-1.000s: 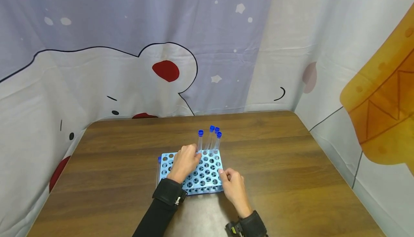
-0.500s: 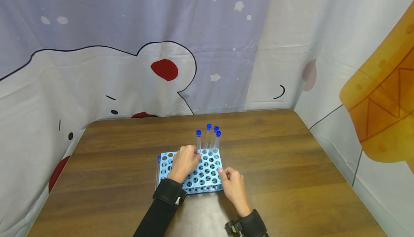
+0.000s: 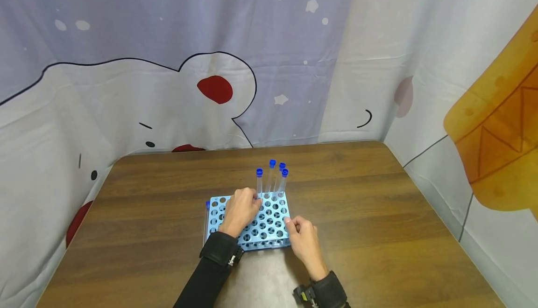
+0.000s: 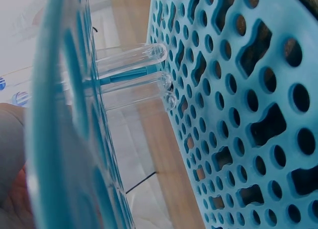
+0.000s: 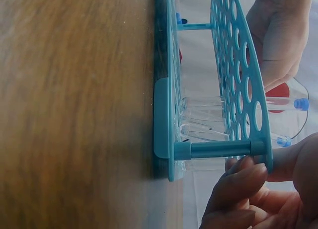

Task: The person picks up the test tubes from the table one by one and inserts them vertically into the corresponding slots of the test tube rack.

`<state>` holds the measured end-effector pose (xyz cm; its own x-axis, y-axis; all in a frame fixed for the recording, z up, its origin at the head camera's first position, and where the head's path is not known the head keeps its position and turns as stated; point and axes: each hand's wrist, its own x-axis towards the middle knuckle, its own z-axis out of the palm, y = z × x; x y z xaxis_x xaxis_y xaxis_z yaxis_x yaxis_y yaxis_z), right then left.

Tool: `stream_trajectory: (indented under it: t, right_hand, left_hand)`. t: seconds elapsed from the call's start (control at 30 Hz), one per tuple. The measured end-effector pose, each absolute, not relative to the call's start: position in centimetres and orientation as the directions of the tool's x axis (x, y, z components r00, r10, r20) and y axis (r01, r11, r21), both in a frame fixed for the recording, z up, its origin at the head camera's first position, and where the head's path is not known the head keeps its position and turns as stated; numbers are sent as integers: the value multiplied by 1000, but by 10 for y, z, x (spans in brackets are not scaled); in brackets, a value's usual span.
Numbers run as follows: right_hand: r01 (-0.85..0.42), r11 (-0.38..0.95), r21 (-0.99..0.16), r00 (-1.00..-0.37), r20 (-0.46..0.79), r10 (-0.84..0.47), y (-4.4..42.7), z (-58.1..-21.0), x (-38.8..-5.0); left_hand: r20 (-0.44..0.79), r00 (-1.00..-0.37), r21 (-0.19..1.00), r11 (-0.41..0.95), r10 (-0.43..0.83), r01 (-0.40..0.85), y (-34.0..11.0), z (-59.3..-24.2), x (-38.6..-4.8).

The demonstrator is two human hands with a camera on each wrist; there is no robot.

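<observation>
A light blue test tube rack with rows of round holes stands on the table. Several clear test tubes with blue caps stand in its far row, one test tube by my left fingertips. My left hand reaches over the rack's top plate and pinches that test tube, though its fingertips are partly hidden. At the near right edge my right hand grips the rack; the right wrist view shows thumb and fingers at the top plate's corner. Rounded tube bottoms appear between the two plates in the left wrist view.
Another blue-capped tube shows along the rack's left side. The brown wooden table extends around the rack. Behind the table and at its sides hangs a printed curtain.
Both hands and the rack keep nearly the same places. The far tubes' tops have leaned slightly to the left, and the head view has shifted a little.
</observation>
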<state>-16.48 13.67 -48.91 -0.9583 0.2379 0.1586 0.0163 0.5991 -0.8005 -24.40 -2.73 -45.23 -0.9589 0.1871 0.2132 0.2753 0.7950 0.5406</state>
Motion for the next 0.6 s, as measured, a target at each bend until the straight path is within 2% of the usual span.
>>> stream_trajectory:
  t: [0.6]
  right_hand:
    - [21, 589, -808, -960, 148, 237, 137, -489, -164]
  left_hand:
    - [232, -954, 551, 782, 191, 291, -28, -452, -243]
